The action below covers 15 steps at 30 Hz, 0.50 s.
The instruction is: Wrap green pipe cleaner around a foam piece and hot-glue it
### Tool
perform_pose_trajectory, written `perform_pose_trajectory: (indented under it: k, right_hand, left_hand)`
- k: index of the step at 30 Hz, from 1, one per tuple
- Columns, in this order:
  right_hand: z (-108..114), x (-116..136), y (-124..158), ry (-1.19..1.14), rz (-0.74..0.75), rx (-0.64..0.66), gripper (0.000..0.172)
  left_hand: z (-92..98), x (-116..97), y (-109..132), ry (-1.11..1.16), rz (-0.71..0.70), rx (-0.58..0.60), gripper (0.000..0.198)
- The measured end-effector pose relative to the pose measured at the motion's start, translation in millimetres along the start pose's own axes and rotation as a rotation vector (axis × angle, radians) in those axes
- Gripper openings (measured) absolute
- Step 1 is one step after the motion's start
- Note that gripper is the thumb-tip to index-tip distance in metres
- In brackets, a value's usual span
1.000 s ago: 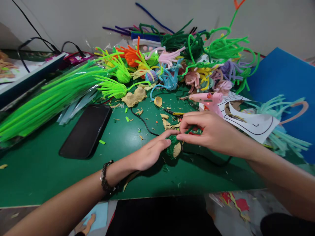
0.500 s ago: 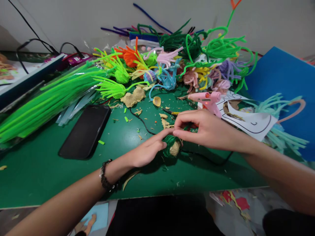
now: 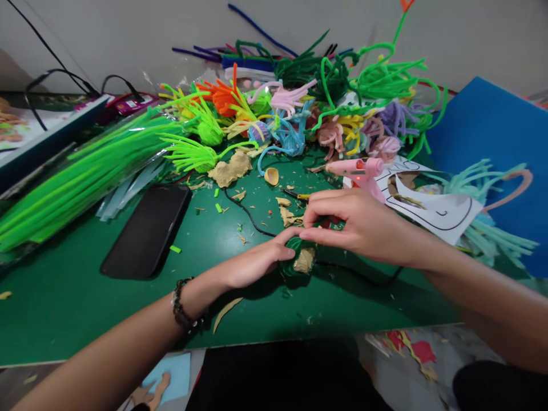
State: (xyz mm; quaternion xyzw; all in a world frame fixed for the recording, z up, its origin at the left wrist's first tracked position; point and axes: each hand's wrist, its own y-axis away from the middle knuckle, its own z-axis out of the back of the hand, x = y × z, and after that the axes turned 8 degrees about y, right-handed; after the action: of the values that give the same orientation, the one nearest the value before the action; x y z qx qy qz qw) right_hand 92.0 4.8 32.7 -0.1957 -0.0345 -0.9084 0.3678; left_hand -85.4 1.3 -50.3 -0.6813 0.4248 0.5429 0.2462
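A small tan ball point(image 3: 305, 260), partly wrapped in dark green pipe cleaner point(image 3: 293, 246), is held low over the green table. My left hand point(image 3: 259, 260) grips it from the left, thumb and fingers on the wrapped side. At its upper right edge, my right hand point(image 3: 349, 222) is closed in a pinch with the fingertips meeting the left index finger. A bit of the green pipe cleaner seems to be in that pinch, mostly hidden by the fingers. Bare tan surface shows on the ball's near right side.
A pink glue gun point(image 3: 357, 171) stands just beyond my right hand. Left of my hands lies a black phone point(image 3: 148, 231), with a bag of green pipe cleaners point(image 3: 85, 171) behind it. Colourful pipe-cleaner figures point(image 3: 291, 134) crowd the back. Tan scraps point(image 3: 287, 216) and a black cable point(image 3: 252, 220) lie nearby.
The ball has turned slightly between my hands, and the right fingertips have shifted a little down and left. The green strand seen inside the right hand earlier is less visible.
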Motion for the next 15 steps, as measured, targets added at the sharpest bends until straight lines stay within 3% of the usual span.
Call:
perform_pose_trajectory:
  k: [9, 15]
  right_hand:
    - [-2.2, 4.7, 0.9, 0.043, 0.036, -0.024, 0.019]
    - [-3.4, 5.9, -0.7, 0.051, 0.035, -0.032, 0.019]
  left_hand:
    - [-6.7, -4.5, 2.6, -0.079, 0.035, -0.201, 0.046]
    - [-5.6, -2.8, -0.3, -0.066, -0.065, -0.316, 0.036]
